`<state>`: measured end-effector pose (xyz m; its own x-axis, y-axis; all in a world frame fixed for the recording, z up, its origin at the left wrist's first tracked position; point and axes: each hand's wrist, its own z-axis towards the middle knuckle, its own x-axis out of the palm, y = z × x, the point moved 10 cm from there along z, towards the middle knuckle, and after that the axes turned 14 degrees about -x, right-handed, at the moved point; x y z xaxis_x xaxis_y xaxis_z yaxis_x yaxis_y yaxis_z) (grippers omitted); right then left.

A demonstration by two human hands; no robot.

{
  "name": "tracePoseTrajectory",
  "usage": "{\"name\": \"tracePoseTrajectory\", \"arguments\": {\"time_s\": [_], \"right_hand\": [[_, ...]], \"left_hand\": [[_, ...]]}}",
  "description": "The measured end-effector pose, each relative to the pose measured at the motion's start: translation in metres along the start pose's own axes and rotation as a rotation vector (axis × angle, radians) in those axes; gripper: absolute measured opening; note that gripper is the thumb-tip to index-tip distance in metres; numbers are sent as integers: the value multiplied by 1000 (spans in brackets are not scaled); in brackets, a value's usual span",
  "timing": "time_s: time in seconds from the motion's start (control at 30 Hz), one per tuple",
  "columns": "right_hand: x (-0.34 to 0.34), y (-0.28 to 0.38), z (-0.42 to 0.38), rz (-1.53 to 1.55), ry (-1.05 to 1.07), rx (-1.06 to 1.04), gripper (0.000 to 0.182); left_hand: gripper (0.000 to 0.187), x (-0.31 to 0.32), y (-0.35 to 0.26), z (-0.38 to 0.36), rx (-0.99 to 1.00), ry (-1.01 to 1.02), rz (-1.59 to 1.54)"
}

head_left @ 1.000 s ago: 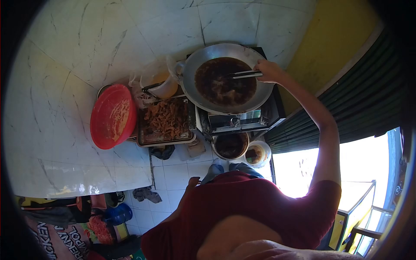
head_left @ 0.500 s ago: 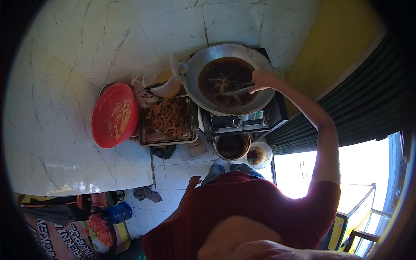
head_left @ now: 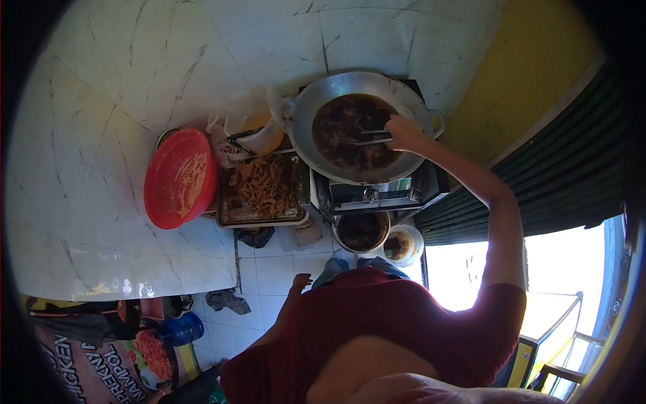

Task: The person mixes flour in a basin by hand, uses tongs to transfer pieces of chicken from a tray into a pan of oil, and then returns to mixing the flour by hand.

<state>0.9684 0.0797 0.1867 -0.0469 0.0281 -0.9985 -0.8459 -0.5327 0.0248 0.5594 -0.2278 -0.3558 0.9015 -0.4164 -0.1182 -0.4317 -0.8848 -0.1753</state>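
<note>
My right hand (head_left: 404, 132) is closed around metal tongs (head_left: 374, 141), whose two prongs reach down over the dark frying oil (head_left: 336, 111). A wide metal wok (head_left: 303, 138) holds the oil, and dim pieces and bubbles show in it, too murky to name. My left hand (head_left: 301, 281) hangs low beside my body, with nothing in it and its fingers loosely stretched. Left of the wok, a tray (head_left: 259, 221) bears a heap of brown fried pieces (head_left: 262, 185).
The wok sits on a stove (head_left: 370, 194). A red basin (head_left: 156, 195) with batter residue and a white container (head_left: 266, 139) stand to the left. Below the stove are a dark-filled pot (head_left: 361, 232) and a white bucket (head_left: 412, 244). A blue water bottle (head_left: 182, 330) lies lower left.
My right hand has shifted slightly left and down over the wok, and the tongs' prongs now lie more level. The view has moved a little; my left hand stays put.
</note>
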Motion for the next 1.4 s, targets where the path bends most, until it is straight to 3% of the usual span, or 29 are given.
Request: {"name": "tracePoseTrajectory", "arguments": {"time_s": [0.17, 0.27, 0.37, 0.47, 0.53, 0.6, 0.67, 0.73, 0.9, 1.4], "right_hand": [[5, -3, -3, -10, -14, 0, 24], [7, -15, -3, 12, 19, 23, 30], [5, -20, -2, -30, 5, 33, 30], [9, -16, -3, -14, 2, 24, 29], [10, -24, -5, 9, 14, 42, 28], [5, -29, -4, 13, 26, 63, 27], [4, -29, -7, 4, 57, 90, 24], [4, -23, -6, -20, -1, 31, 25], [0, -23, -4, -1, 8, 51, 26], [0, -17, 0, -26, 44, 74, 26]], "left_hand": [[27, 1, -3, -11, 3, -15, 32], [29, 2, -19, -42, 118, -49, 92], [28, 0, -16, -25, -1, -25, 52], [27, -32, -51, -43, 408, -357, -38], [28, -52, -106, -111, 759, -811, 95], [34, -63, -160, -178, 822, -686, -200], [37, -68, -211, -251, 935, -646, -270], [38, -66, -253, -313, 959, -477, -387], [47, -69, -302, -364, 1046, -636, -267], [46, -68, -309, -348, 1077, -536, -238]]}}
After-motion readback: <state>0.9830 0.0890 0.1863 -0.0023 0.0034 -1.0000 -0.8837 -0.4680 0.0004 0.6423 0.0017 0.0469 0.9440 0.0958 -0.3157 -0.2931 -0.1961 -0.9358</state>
